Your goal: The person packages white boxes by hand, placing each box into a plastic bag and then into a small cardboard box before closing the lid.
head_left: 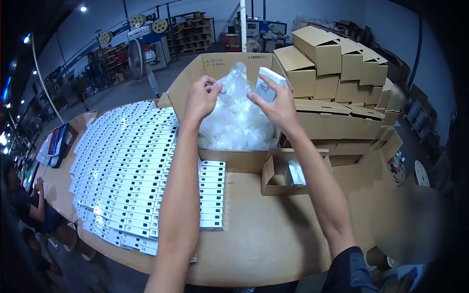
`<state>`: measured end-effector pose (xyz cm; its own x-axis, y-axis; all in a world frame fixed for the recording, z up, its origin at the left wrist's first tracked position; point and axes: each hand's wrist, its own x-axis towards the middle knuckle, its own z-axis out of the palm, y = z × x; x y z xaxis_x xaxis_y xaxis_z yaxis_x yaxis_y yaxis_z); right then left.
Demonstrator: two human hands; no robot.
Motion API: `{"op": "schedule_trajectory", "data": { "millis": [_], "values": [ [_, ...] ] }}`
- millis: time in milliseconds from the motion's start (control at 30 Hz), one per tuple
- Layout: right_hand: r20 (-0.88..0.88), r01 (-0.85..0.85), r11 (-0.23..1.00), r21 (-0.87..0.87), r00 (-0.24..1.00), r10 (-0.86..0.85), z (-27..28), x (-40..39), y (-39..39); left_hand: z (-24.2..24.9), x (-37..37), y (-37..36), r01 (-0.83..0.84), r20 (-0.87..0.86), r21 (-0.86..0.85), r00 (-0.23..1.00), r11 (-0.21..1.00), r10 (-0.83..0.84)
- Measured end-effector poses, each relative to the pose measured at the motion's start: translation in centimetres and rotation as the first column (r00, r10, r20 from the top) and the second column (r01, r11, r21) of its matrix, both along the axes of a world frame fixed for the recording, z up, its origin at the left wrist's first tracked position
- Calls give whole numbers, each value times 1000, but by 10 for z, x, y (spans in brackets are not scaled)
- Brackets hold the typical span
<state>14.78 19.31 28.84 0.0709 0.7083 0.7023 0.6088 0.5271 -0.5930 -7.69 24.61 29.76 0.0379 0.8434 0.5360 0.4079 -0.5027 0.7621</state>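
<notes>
Above a large open cardboard box [234, 160], my left hand [204, 97] is closed, with thumb and finger pinching a clear plastic bag [235, 78]. More crumpled clear bags [234, 127] fill that box. To its right, my right hand [276, 102] grips a small white box [271, 83] with print on its side, the thumb in front and a finger over the top. Below my right forearm stands a small open carton [273, 188] with a bagged white item [296, 173] inside.
Rows of white boxes [127, 171] with dark square marks cover the table's left side. Brown cartons [337, 63] are stacked at the right. The brown tabletop [254, 244] lies in front. Another person's hand [39, 184] rests at the far left. A fan [137, 58] stands behind.
</notes>
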Motion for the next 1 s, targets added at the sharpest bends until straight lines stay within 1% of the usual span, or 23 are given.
{"op": "schedule_trajectory", "data": {
  "millis": [33,67,100,167,233,300,367,400,433,467,500,533,567,633,667,700,767,800,900,933,1000],
  "values": [
    [-16,34,998,43,999,-33,-4,-5,-8,2,-3,-18,54,100,11,994,998,-55],
    [-67,10,1000,-14,998,-11,-7,-11,-17,-2,-6,-41,108,198,26,974,994,-111],
    [-114,-85,995,-61,990,78,-13,-17,-27,-6,-8,-66,163,293,48,941,985,-170],
    [-219,-272,953,-134,946,239,-31,-26,-45,-18,-7,-117,89,237,30,967,996,-94],
    [-342,-374,887,-271,899,274,-37,-35,-85,-41,-1,-164,188,415,28,891,982,-183],
    [-585,-489,858,-161,747,316,-65,-38,-113,-66,-7,-210,106,497,-73,866,992,-56],
    [-743,-541,803,-249,639,200,-63,-38,-161,-89,-15,-252,124,486,-197,874,973,-13],
    [-727,-556,809,-188,633,265,-88,-33,-165,-99,-17,-271,141,525,-232,851,963,2],
    [-569,-428,862,-271,794,216,-96,-29,-182,-107,-17,-288,162,562,-262,827,951,14],
    [-475,-353,903,-245,856,206,-102,-30,-201,-122,-17,-301,184,602,-255,799,949,7],
    [-376,-279,937,-208,907,187,-102,-33,-221,-128,-14,-315,166,579,-252,815,953,11],
    [-382,-332,921,-206,894,237,-104,-34,-236,-130,-17,-327,156,445,-295,895,943,-9],
    [-360,-347,909,-230,898,252,-109,-34,-249,-132,-22,-338,137,301,-341,953,930,-30],
    [-319,-377,884,-277,904,286,-118,-33,-267,-141,-32,-343,244,151,-384,968,891,-200],
    [-251,-442,845,-300,891,377,-123,-28,-271,-145,-34,-344,295,78,-409,954,863,-289],
    [-296,-435,850,-298,888,351,-127,-31,-275,-149,-34,-349,374,228,-445,926,813,-302],
    [-381,-411,865,-288,878,290,-137,-38,-286,-158,-27,-359,543,509,-466,810,699,-290],
    [-443,-406,843,-352,866,232,-142,-37,-293,-173,-19,-364,544,636,-401,745,737,-204],
    [-611,-448,799,-401,781,131,-185,-35,-315,-190,-8,-376,463,691,-340,713,819,-116],
    [-561,-448,781,-435,813,154,-184,-39,-325,-196,-10,-380,493,712,-355,693,794,-112],
    [-494,-397,786,-474,859,136,-192,-51,-340,-201,-9,-385,463,713,-348,695,815,-91]
  ]
}}
